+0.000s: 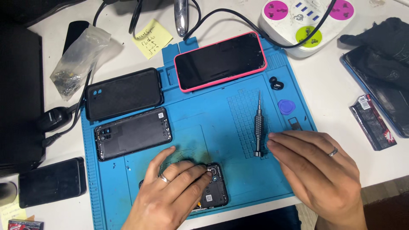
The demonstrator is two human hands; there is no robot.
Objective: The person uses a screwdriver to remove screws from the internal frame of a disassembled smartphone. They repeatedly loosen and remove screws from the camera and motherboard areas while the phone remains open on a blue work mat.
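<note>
Near edge of blue mat [204, 123]: opened phone [213, 191], back off, internals exposed. Left hand [170, 194] lies flat on it, fingers spread, pressing, not clamped. Right hand [317, 170] open and flat on the mat, fingertips just beside the screwdriver [258, 125]. Phone judged light, stiff, fragile inside; grip by side edges. It sits close to the table edge; open mat lies beyond. Farther: removed back cover [134, 133], black case [123, 93], pink-cased phone [220, 61].

You're looking down at a white tabletop [336, 91] under even, bright light (no hard shadows), with a blue work mat [213, 115] spread across its middle and dark floor [387, 208] past the near edge.
</note>
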